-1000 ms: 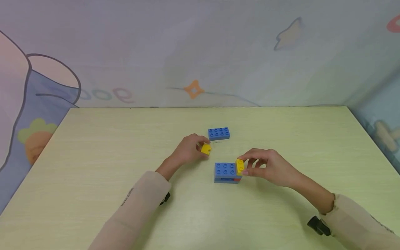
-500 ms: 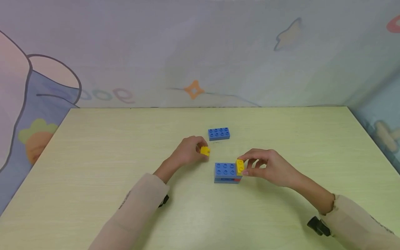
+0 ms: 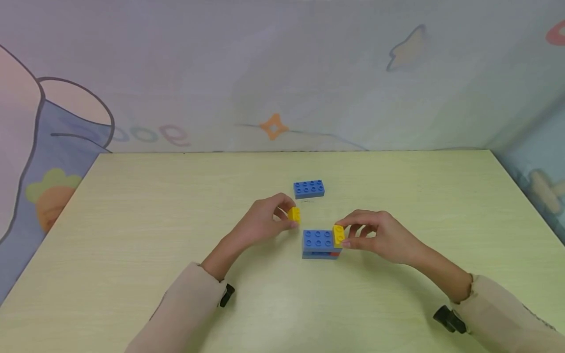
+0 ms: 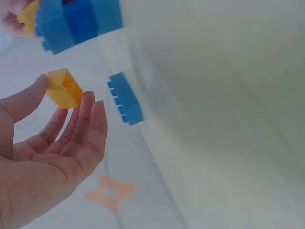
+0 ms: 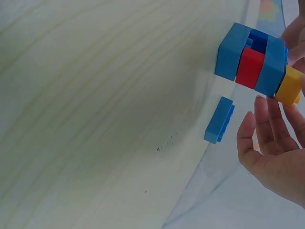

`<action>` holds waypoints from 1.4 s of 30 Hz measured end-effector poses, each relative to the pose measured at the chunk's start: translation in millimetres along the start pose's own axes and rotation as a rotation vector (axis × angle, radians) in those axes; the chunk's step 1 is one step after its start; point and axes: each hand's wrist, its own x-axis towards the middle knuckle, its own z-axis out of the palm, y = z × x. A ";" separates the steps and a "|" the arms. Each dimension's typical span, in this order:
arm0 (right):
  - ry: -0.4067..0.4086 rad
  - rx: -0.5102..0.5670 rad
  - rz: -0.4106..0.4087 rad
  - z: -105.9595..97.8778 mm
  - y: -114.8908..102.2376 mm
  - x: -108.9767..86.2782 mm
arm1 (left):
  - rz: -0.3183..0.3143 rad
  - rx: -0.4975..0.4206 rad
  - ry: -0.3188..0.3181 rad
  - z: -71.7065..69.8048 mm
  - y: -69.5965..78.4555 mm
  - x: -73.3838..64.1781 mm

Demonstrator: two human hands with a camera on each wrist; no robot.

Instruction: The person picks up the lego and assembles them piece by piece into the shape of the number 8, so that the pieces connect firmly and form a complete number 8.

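Observation:
My left hand (image 3: pixel 267 220) pinches a small yellow toy brick (image 4: pixel 64 88) between thumb and fingertips, just left of a stack of bricks. In the left wrist view the brick's hollow underside shows. The stack has a blue brick (image 3: pixel 318 240) on top, a red brick (image 5: pixel 249 67) in the middle layer and another blue brick (image 5: pixel 233 51) at the bottom. On the stack's right end sits a second yellow brick (image 3: pixel 338 236), which my right hand (image 3: pixel 384 238) pinches between thumb and fingers. The two studs on that brick face up.
A loose blue brick (image 3: pixel 309 189) with several studs lies on the pale wooden table (image 3: pixel 154 206), behind the stack. Beyond the table's back edge hangs a printed cloth backdrop (image 3: pixel 309 73).
My left hand has dipped slightly toward me and turned the yellow brick, so a different side of it faces the head view. The right hand and the stack have stayed put.

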 end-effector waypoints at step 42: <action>-0.003 0.024 0.019 -0.2 -0.9 4.0 | 0.165 -0.123 0.039 18.0 16.4 -32.3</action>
